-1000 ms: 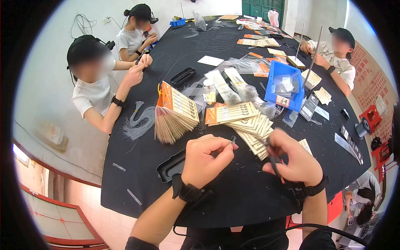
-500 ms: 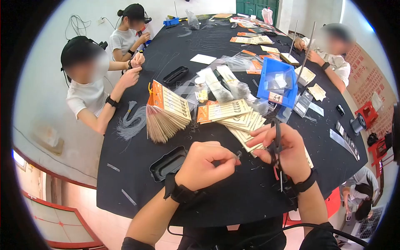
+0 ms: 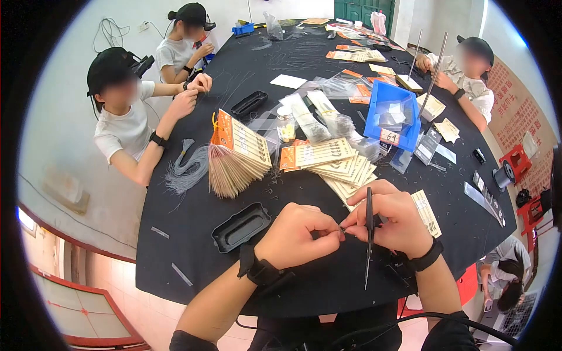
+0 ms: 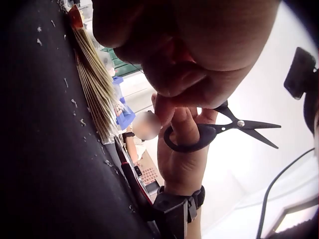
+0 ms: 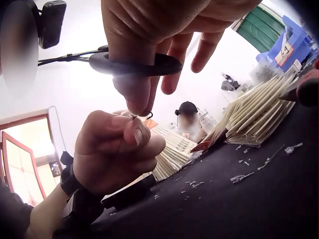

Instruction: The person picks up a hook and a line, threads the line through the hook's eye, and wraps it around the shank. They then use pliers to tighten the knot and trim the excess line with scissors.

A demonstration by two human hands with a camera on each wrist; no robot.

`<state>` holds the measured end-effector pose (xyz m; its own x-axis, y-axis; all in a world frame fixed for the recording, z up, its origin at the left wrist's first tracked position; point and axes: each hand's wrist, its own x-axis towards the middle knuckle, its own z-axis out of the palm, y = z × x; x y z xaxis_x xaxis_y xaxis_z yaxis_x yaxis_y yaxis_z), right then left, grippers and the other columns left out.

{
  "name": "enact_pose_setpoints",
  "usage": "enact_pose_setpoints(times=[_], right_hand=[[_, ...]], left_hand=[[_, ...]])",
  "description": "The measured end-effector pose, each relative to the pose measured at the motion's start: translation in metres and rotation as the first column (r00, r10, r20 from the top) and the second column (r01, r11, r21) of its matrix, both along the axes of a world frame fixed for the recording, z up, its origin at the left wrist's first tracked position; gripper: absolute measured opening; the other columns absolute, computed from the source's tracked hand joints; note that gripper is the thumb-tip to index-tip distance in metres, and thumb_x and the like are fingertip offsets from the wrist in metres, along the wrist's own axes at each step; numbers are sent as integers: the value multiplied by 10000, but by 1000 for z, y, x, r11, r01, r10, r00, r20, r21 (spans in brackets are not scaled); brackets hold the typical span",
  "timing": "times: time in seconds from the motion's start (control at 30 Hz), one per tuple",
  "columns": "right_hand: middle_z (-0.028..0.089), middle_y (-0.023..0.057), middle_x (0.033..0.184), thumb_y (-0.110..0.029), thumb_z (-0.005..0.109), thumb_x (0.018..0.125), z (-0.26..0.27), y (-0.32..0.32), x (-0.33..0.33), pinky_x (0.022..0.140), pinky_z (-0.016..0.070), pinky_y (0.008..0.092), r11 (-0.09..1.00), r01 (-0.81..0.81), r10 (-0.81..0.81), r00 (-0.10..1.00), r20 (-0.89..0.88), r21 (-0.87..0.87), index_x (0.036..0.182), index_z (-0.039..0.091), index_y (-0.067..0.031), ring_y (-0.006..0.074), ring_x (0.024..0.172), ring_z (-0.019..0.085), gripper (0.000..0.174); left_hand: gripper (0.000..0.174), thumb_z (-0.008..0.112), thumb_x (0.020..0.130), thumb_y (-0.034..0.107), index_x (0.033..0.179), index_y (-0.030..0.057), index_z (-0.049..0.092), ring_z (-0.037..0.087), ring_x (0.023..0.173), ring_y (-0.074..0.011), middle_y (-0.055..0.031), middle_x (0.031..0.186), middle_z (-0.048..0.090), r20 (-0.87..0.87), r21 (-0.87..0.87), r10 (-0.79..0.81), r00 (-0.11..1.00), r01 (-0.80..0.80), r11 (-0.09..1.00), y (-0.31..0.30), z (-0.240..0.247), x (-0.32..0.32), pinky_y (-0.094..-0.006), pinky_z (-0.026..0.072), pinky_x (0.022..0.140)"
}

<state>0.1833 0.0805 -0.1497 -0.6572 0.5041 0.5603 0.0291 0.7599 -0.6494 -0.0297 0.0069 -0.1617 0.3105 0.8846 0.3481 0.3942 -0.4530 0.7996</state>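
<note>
My left hand [image 3: 298, 237] pinches a small dark fish hook [image 5: 150, 115] between thumb and forefinger; its curved end shows in the right wrist view. The right hand [image 3: 393, 221] meets it there, thumb and fingertip together right at the hook. Black-handled scissors [image 4: 241, 123] hang from my right hand, thumb through one finger loop, their blades parted and pointing away from the fingertips. Both hands are above the black table, just in front of a spread stack of hook cards [image 3: 316, 154]. Most of the hook is hidden by the fingertips.
A black tray [image 3: 241, 228] lies left of my hands. Beyond are a fanned card bundle [image 3: 237, 169], a bundle of pale line [image 3: 187, 167], a jar [image 3: 285, 126] and a blue bin [image 3: 393, 105]. Other people sit around the table [image 3: 175, 240].
My right hand has moved left to meet the left fingertips. The scissors have swung so their blades point down toward me. My left hand has shifted slightly right since half a second ago.
</note>
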Motion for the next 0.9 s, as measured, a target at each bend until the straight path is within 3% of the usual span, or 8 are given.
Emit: enact_pose_setpoints(times=[0.17, 0.33, 0.43, 0.47, 0.53, 0.6, 0.77, 0.9], right_hand=[[645, 24, 772, -36, 844, 611, 4, 1, 0, 682, 463, 339, 998, 13, -14, 1000, 9, 64, 787, 693, -121, 228, 769, 611, 247], [627, 19, 735, -20, 831, 612, 7, 1, 2, 685, 463, 341, 995, 35, -38, 999, 34, 88, 733, 675, -127, 231, 749, 605, 225], [612, 28, 709, -26, 829, 655, 7, 3, 4, 740, 475, 341, 990, 91, -94, 995, 22, 111, 847, 667, -85, 235, 763, 609, 259], [608, 41, 728, -46, 836, 665, 6, 3, 3, 758, 476, 340, 992, 117, -118, 993, -10, -52, 884, 644, -66, 236, 778, 609, 292], [601, 67, 765, -86, 850, 685, 5, 1, 2, 795, 477, 338, 917, 144, -179, 982, -60, -372, 958, 599, -27, 237, 807, 609, 376], [587, 90, 819, -143, 866, 691, 1, -2, -1, 809, 475, 333, 895, 123, -215, 962, -171, -429, 982, 544, -7, 236, 819, 598, 455], [554, 107, 875, -191, 874, 669, 2, 3, 2, 761, 465, 319, 938, 346, -346, 938, 36, 15, 855, 523, -12, 233, 806, 570, 436], [534, 81, 723, -158, 858, 639, 14, 4, 6, 627, 438, 303, 969, 244, -238, 962, 134, -30, 696, 529, -22, 223, 671, 549, 360]], left_hand=[[88, 680, 786, 95, 804, 61, 759, 620, 595, -120, -61, 703, 698, 22, -83, -7, 1000, 9, 997, 0, -2, 1, -265, 460, 538], [119, 657, 819, 85, 822, 20, 757, 557, 557, -51, -30, 687, 697, 132, -284, 73, 989, -33, 958, -3, 3, 1, -230, 423, 518], [128, 649, 826, 80, 829, 16, 759, 521, 551, -28, -19, 669, 680, 146, -335, 165, 975, -108, 936, -4, 11, 1, -223, 397, 506], [130, 646, 827, 79, 831, 17, 761, 510, 550, -22, -17, 663, 674, 145, -342, 202, 969, -142, 929, -4, 12, 1, -222, 388, 503], [125, 649, 825, 72, 834, 17, 761, 513, 550, -26, -14, 640, 655, 137, -243, 258, 956, -221, 945, -4, 12, 1, -224, 379, 500], [119, 653, 823, 68, 837, 18, 760, 512, 547, -34, -10, 617, 633, 114, -122, 303, 946, -290, 949, -3, 10, 1, -226, 373, 500], [103, 663, 815, 49, 835, 23, 761, 506, 539, -64, -1, 577, 578, 86, 164, 332, 939, -342, 925, 0, 5, -2, -229, 363, 499], [103, 657, 805, 16, 821, 20, 759, 480, 530, -64, -1, 572, 569, 126, 233, 383, 915, -403, 885, -2, 9, 0, -237, 344, 487]])
